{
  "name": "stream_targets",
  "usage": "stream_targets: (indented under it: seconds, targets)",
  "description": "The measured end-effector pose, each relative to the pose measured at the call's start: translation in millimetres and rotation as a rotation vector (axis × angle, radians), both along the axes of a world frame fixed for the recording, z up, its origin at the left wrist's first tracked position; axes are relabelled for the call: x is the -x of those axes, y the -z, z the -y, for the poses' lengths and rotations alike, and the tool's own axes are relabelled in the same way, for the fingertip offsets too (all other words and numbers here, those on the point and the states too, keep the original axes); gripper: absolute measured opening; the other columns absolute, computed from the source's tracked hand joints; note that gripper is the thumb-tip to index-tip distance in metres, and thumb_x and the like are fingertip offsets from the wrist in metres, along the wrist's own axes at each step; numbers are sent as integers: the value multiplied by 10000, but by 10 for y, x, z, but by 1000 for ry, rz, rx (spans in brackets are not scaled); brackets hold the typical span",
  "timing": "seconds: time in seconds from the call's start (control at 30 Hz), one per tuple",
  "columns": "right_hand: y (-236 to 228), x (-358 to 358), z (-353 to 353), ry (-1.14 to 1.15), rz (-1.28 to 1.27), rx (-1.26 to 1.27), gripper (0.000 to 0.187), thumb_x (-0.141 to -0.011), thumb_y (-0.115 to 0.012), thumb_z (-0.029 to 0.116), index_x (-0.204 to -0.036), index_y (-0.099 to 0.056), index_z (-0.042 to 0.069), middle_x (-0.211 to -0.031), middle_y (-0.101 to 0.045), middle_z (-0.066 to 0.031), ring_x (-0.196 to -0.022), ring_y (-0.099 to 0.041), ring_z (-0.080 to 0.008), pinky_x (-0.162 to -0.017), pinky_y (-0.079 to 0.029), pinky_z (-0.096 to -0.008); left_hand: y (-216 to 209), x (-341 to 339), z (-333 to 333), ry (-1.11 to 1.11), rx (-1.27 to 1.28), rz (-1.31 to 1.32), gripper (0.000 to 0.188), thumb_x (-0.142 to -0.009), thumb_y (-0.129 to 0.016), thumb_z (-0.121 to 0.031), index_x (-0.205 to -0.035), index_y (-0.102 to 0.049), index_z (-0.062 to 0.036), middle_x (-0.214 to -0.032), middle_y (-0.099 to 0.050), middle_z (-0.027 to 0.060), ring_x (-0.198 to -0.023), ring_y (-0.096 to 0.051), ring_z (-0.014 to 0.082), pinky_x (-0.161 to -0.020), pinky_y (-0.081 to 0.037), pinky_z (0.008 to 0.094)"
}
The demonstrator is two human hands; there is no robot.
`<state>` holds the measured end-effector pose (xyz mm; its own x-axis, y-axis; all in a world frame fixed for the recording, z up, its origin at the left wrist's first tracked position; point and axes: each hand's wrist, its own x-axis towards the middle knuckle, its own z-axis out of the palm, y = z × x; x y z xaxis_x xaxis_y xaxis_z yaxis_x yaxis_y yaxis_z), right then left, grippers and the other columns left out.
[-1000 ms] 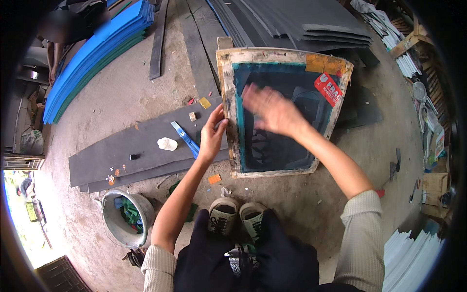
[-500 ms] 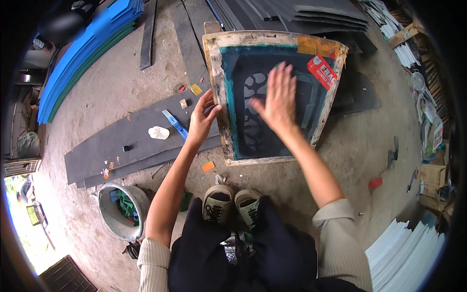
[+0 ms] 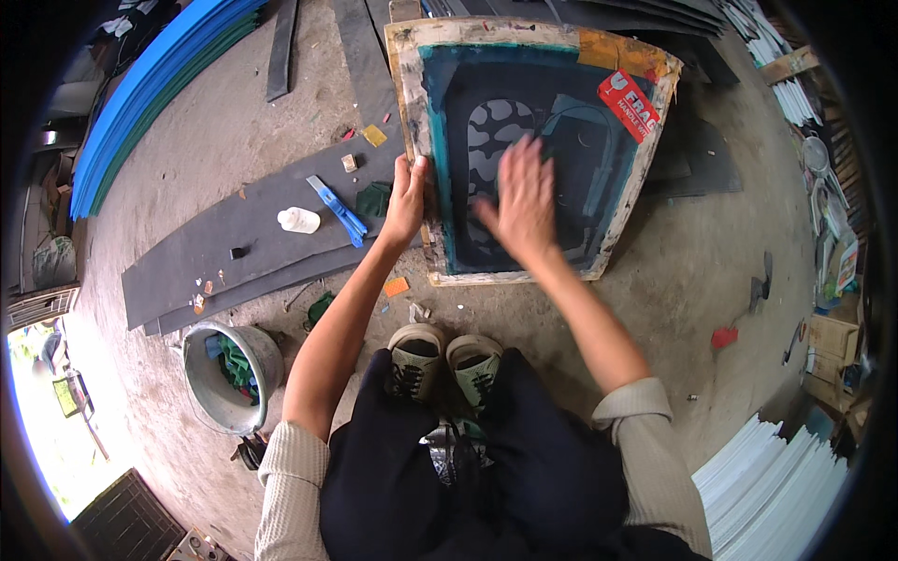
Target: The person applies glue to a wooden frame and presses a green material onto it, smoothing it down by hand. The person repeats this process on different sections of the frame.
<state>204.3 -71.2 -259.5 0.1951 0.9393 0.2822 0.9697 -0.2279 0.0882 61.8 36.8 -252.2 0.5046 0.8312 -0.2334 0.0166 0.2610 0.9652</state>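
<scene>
A screen-printing frame (image 3: 432,252) with paint-stained wooden rails leans upright before me, its dark mesh (image 3: 510,75) showing a pale cell-like pattern inside an oval. Teal runs along the mesh border, and a red sticker (image 3: 629,105) is at the upper right. My left hand (image 3: 404,204) grips the left rail, thumb in front and its other fingers partly hidden. Over the lower middle of the mesh, my right hand (image 3: 524,201) is spread flat, slightly blurred and seemingly touching it. It holds nothing.
Left of the frame, dark sheets (image 3: 201,238) carry a blue utility knife (image 3: 339,213), a white bottle (image 3: 298,220) and a dark green cloth (image 3: 374,199). A bucket (image 3: 275,360) with green cloths stands lower left. Blue sheets (image 3: 140,103) and white sheets (image 3: 776,486) are stacked at the sides.
My right hand has slid down the mesh and slightly left. The whole scene sits higher in view, and the green cloth beside the knife is uncovered. My left hand stays at the left rail.
</scene>
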Motion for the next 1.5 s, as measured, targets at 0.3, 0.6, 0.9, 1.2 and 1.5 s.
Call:
stream_targets:
  seconds: [0.3,0.6,0.9,1.2,1.5]
  targets:
    - [-19,-605,192,-381,-12,-4,780,-790,-493,512,-1393,-202,111,-1446,-211,-60,-1325,-217,-195,-1073,-198,-409,308,155,24,56,-13,66,352,-969,-333,-311,-1214,-364,-60,-991,-418,-1,-913,-361,93,-869,-294,220]
    - [809,-143,1086,-382,167,231,779,-793,-406,599,-1391,-223,135,-1436,-227,-37,-1336,-166,-157,-1085,-157,-373,462,247,296,135,-22,-34,484,-959,-341,-348,-1303,-253,-19,-1234,-328,82,-1143,-279,154,-979,-207,264]
    - [458,346,395,-6,-47,296,745,-849,-398,537,-1371,-229,32,-1421,-205,-190,-1329,-156,-319,-1063,-190,-448,433,327,343,202,149,-83,681,-948,-304,-421,-1375,-54,46,-1448,-121,149,-1342,-85,197,-1072,-88,278]
    - [-216,-549,-18,288,-80,-361,854,-808,-491,505,-1338,-184,-91,-1386,-184,-299,-1303,-166,-413,-1041,-176,-518,782,420,344,118,199,184,492,-960,-316,-377,-1311,-250,-38,-1299,-306,54,-1213,-263,142,-1036,-162,281]
    - [798,358,633,-473,-23,197,771,-764,-497,542,-1372,-273,125,-1425,-266,-53,-1313,-250,-170,-1078,-187,-375,478,305,70,109,211,181,413,-962,-325,-356,-1274,-360,-88,-1212,-430,18,-1098,-376,114,-964,-258,275]
